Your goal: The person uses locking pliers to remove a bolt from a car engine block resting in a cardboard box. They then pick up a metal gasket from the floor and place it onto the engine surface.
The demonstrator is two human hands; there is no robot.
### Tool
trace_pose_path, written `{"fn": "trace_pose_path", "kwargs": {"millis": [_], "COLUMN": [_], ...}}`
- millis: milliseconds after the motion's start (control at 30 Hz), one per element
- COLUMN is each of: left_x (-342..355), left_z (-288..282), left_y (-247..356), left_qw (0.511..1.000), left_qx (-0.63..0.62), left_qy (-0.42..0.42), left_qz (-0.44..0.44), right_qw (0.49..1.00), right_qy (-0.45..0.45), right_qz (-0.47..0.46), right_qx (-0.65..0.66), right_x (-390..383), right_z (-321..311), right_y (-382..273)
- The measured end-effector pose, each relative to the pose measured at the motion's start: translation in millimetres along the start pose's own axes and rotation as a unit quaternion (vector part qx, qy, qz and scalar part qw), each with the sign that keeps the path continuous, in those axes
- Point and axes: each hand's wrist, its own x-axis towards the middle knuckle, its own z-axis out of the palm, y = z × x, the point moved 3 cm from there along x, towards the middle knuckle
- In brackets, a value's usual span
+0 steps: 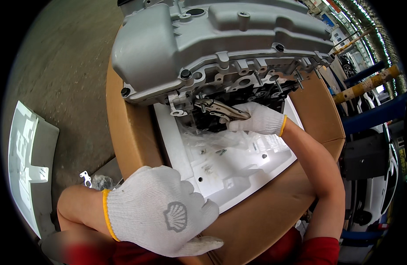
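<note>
From my end, through the head camera: the engine (181, 42) sits in a cardboard box (135, 128), grey cover uppermost, black bolts (186, 74) along its near edge. Below that edge, a row of ports and several threaded studs (258, 78).

Right hand (261, 119): white glove, yellow cuff, fingers and thumb pinching the near end of a metal part (223, 109). The part is long and narrow, its other end against or close to the engine's side, below the cover at left. I cannot tell whether it touches.

Left hand (157, 210): matching glove, back toward me, above the box's near side. Thumb stands apart, fingers bent; palm hidden, so I cannot tell whether it grips anything.

Beneath the part, a white tray (274, 152) lines the box, clear film (212, 138) crumpled in it.

Left of the box: a pale panel (44, 137), a small plate (85, 178) and a clear bag (102, 182). Right: a parked white car (375, 194) beyond a blue beam (373, 114).
</note>
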Motion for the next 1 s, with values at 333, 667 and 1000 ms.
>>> {"fn": "trace_pose_path", "kwargs": {"millis": [333, 667, 1000], "left_x": [3, 3, 7], "left_z": [3, 3, -6], "left_y": [-4, -5, -2], "left_qw": [1.0, 0.999, 1.0], "left_qx": [0.013, -0.011, -0.001], "left_qy": [0.019, 0.03, 0.012], "left_qz": [0.016, 0.014, 0.018], "right_qw": [0.987, 0.999, 0.986], "right_qy": [-0.01, 0.005, 0.009], "right_qz": [-0.029, 0.01, -0.06], "right_qx": [-0.155, 0.036, -0.158], "right_x": [-34, 0, -28], "right_z": [-43, 0, -42], "right_y": [-46, -1, -35]}}
